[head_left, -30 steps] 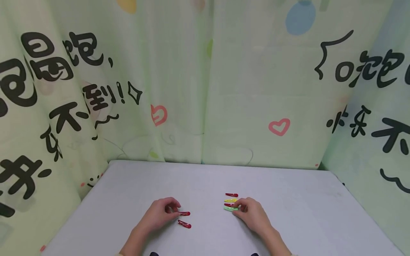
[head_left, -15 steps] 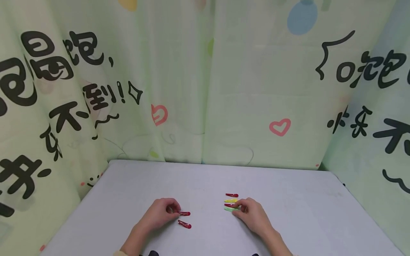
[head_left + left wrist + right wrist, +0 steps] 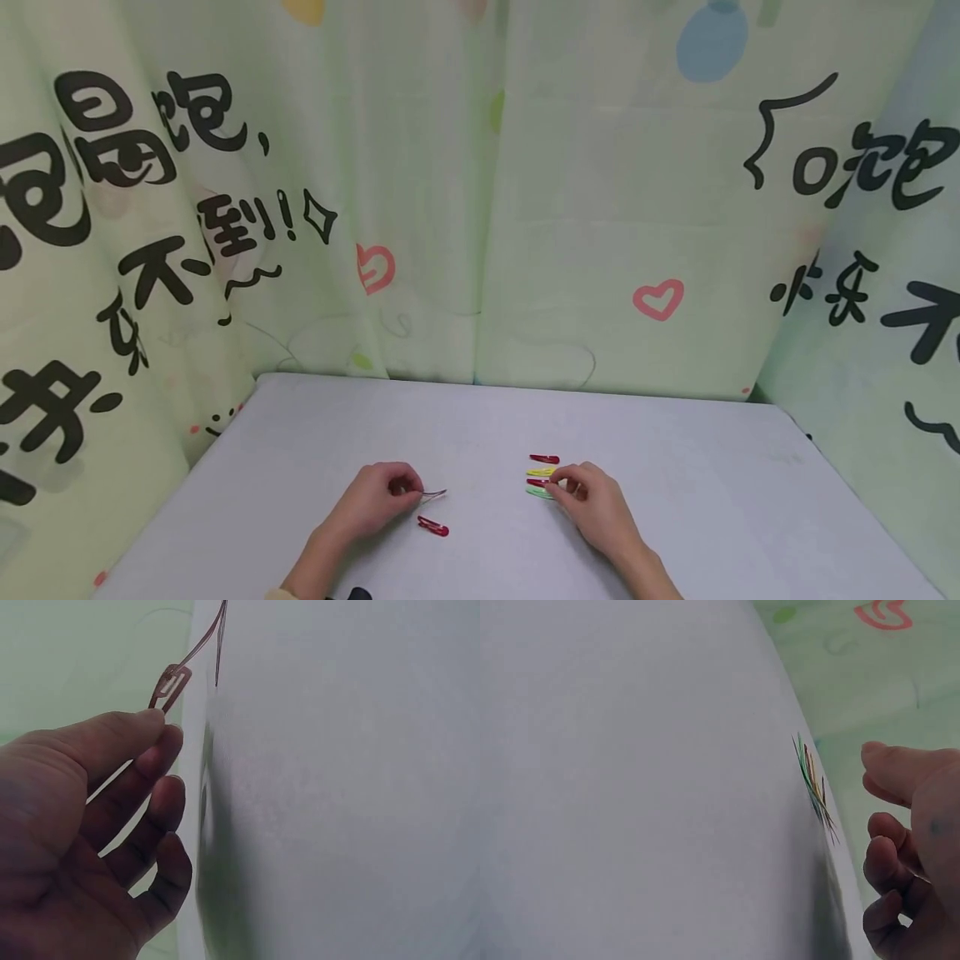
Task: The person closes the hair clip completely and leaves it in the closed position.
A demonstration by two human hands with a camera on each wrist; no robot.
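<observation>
My left hand point(image 3: 378, 496) pinches a red snap hair clip point(image 3: 435, 495) by one end between thumb and index finger; seen edge-on, its parts spread apart at the other end. Nearer me lies another red snap clip point(image 3: 432, 526), flat on the table. To the right is a short column of clips: a red one point(image 3: 544, 458) at the back, then yellow point(image 3: 540, 472), dark red point(image 3: 537, 482) and green point(image 3: 536, 492). My right hand point(image 3: 592, 504) hovers by their right ends, fingers loosely bent. In the right wrist view, its fingertips point(image 3: 876, 750) stand apart from the clips and hold nothing.
A white-covered table point(image 3: 480, 558) bears everything. Pale green curtains point(image 3: 555, 208) with black lettering and hearts stand along its back and sides. A small dark object point(image 3: 359, 593) shows at the bottom edge of the head view.
The red clip in my left hand has turned from lying flat to edge-on, its parts now spread. My right fingertips have shifted slightly up off the green clip.
</observation>
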